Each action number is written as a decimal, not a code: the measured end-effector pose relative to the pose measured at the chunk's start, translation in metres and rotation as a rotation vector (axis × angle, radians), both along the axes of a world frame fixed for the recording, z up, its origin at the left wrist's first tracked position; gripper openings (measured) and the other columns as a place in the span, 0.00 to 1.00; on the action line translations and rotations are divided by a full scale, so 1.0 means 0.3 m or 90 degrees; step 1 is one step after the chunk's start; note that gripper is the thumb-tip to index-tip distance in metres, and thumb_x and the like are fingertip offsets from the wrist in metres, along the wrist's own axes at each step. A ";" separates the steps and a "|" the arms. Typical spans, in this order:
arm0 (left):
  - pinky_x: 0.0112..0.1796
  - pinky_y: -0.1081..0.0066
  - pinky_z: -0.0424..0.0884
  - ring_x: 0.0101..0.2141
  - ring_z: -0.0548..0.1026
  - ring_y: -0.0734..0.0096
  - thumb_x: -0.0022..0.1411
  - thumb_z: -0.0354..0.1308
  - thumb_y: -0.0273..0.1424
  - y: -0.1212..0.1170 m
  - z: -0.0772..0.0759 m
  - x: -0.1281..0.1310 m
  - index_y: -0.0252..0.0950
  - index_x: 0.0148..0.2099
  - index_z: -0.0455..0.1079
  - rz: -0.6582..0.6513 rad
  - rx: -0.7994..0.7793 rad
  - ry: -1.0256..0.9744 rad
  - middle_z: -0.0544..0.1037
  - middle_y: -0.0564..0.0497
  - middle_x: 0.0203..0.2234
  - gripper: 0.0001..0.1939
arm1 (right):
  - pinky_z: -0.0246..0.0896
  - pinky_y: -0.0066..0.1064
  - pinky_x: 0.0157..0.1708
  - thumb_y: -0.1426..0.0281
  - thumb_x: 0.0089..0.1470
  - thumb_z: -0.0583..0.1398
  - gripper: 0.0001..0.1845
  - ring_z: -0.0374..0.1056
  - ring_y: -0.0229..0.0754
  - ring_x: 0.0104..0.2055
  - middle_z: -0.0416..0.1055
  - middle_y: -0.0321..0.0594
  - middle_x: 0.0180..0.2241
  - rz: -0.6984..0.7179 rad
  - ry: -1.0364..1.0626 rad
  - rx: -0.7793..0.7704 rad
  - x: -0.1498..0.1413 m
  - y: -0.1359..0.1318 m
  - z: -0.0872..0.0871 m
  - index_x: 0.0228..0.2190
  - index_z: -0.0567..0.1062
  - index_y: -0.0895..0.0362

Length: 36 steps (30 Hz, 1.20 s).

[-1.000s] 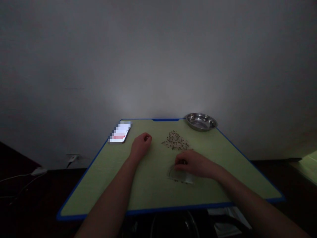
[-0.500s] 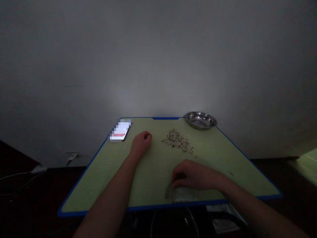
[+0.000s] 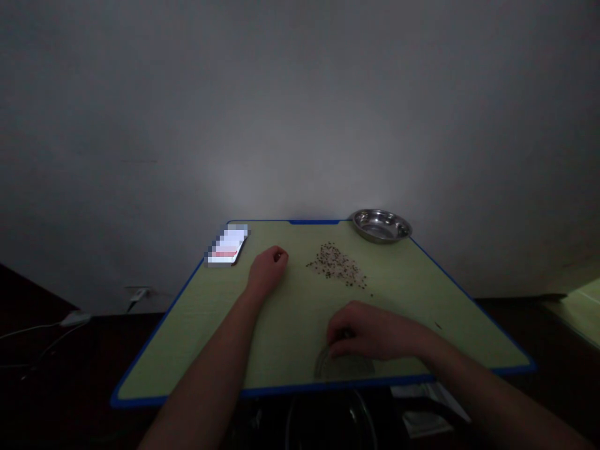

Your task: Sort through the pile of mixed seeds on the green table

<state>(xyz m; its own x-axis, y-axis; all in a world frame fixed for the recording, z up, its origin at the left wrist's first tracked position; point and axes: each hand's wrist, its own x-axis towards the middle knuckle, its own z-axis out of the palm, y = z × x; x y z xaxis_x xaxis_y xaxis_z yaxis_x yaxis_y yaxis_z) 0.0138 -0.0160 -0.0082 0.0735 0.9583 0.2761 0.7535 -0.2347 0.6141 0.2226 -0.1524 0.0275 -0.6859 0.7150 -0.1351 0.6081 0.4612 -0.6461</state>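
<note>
Green tabletop [image 3: 285,337], right hand [image 3: 360,331] pinching clear scraper [image 3: 344,369]

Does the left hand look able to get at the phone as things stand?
Probably yes: the phone lies on the table close to the left hand, on its left, and nothing visible stands between them.

"How's the light?"
"Dim; the lower corners sink nearly to black, the wall [image 3: 300,125] palest mid-frame."
"Any glare?"
"Glints on the metal bowl [image 3: 382,231]; the phone screen [image 3: 227,245] glows, pixelated."
</note>
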 end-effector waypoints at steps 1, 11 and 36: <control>0.33 0.71 0.63 0.30 0.72 0.69 0.56 0.48 0.35 0.000 0.000 0.000 0.37 0.34 0.72 0.001 0.000 -0.002 0.77 0.50 0.28 0.12 | 0.54 0.23 0.26 0.65 0.52 0.60 0.09 0.64 0.33 0.26 0.74 0.35 0.26 0.000 -0.004 0.000 0.001 -0.001 0.006 0.30 0.78 0.57; 0.33 0.71 0.63 0.31 0.72 0.69 0.56 0.49 0.34 -0.002 0.007 0.001 0.36 0.34 0.72 -0.001 -0.012 0.008 0.77 0.49 0.29 0.12 | 0.53 0.24 0.25 0.64 0.52 0.60 0.09 0.63 0.33 0.26 0.73 0.34 0.25 -0.057 0.008 0.003 0.034 -0.013 0.040 0.30 0.78 0.56; 0.32 0.72 0.63 0.30 0.73 0.69 0.57 0.48 0.35 -0.001 0.007 -0.012 0.37 0.33 0.71 0.011 -0.025 0.010 0.77 0.49 0.28 0.12 | 0.54 0.28 0.28 0.63 0.51 0.60 0.09 0.68 0.40 0.30 0.76 0.38 0.29 -0.251 -0.152 0.198 0.191 0.192 -0.008 0.29 0.78 0.55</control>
<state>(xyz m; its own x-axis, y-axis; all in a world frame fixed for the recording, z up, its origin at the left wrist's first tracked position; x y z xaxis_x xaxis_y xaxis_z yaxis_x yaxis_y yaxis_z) 0.0103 -0.0163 -0.0062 0.0608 0.9696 0.2370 0.7668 -0.1974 0.6108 0.2800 -0.0949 0.0251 -0.3339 0.9426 0.0039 0.8865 0.3155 -0.3384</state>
